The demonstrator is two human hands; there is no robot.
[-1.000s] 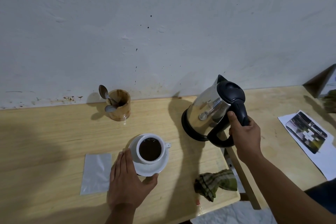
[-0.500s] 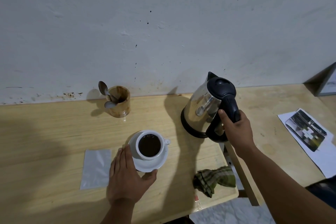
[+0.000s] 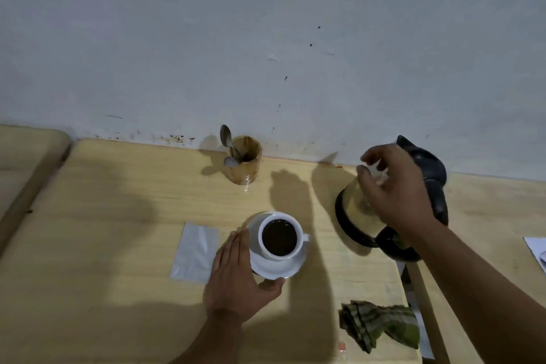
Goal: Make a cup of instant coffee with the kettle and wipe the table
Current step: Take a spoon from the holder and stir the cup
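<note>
Your left hand (image 3: 236,278) cups the saucer (image 3: 279,267), fingers spread loosely against its rim; the full cup (image 3: 280,237) sits just beyond them. Your right hand (image 3: 396,189) hovers slack over the kettle (image 3: 428,174), gripping nothing.

dim, cool light | hard shadows fall leftward on table (image 3: 124,216) | slight blur, perhaps motion | edges bowed

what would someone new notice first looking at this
A white cup full of dark coffee sits on its saucer mid-table, the left hand cupped against the saucer's near-left edge. To its right stands the steel kettle, the right hand open above it.
</note>
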